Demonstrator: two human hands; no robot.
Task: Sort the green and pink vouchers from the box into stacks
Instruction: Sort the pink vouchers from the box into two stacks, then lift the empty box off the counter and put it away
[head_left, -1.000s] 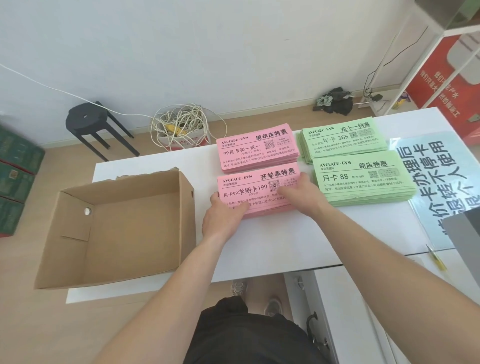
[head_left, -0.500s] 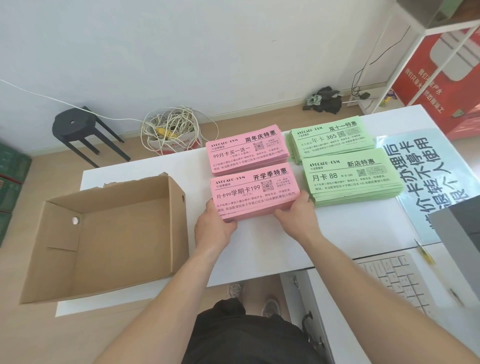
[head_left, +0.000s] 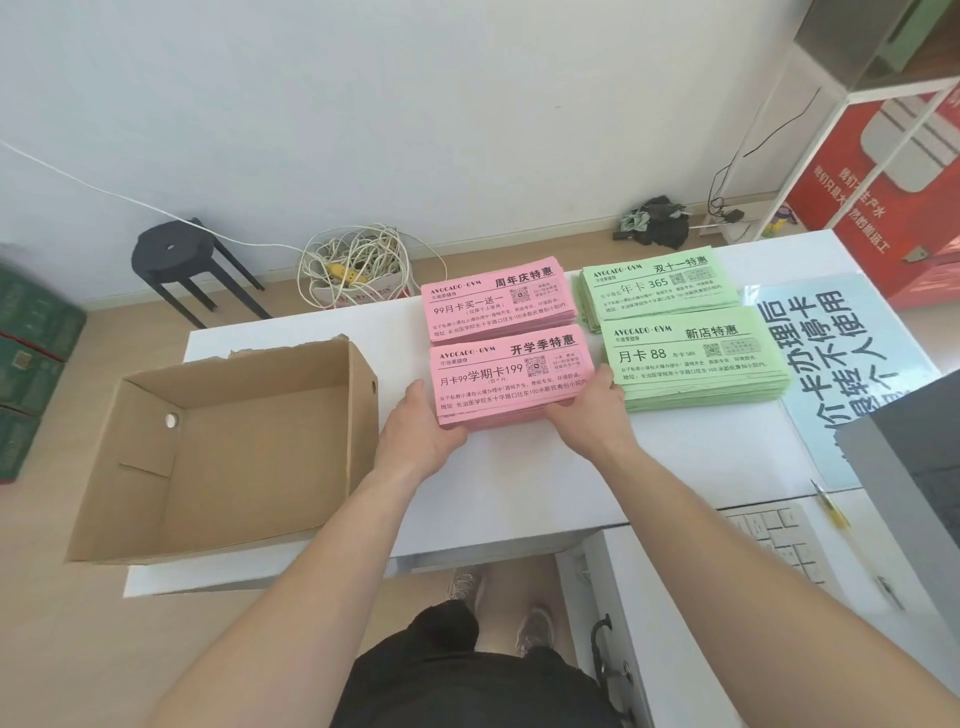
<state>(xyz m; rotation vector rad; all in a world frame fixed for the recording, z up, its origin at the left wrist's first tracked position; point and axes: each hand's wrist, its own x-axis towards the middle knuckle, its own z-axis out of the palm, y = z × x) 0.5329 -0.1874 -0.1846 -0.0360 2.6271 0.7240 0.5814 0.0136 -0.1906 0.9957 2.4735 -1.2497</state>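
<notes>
Both hands clamp one pile. L hand curls round the near-left corner of the near pink stack, R hand round its near-right corner. Thumbs lie up the short sides and fingers tuck under the front edge. Can't tell if the pile is lifted or flat on the white table.

Writing: the top voucher reads "AVOCADO·GYM", "开学季特惠", "月卡99学期卡199", w/ a QR code. Far pink stack, right behind it: "周年庆特惠", "99月卡买一送一". Near green stack, just R of the held pile: "新店特惠", "月卡 88". Far green stack, behind that: "双十一特惠", "年卡 365". Fine print on all four is too small to trust. Blue poster at the table's R end has big black characters turned sideways.

Hidden or unclear:
- Fingertips of both hands are under the pile.
- R thumb sits btwn the pink and green piles; contact w/ the green one isn't clear.
- Poster's near part is covered by a grey block, itself cut off by the frame edge.
- Keyboard on the lower desk is blurred.

Cardboard box sits open-topped at the table's L end, apart from the stacks. Inside, only bare brown floor and walls show, plus a round hole in the L wall.
</notes>
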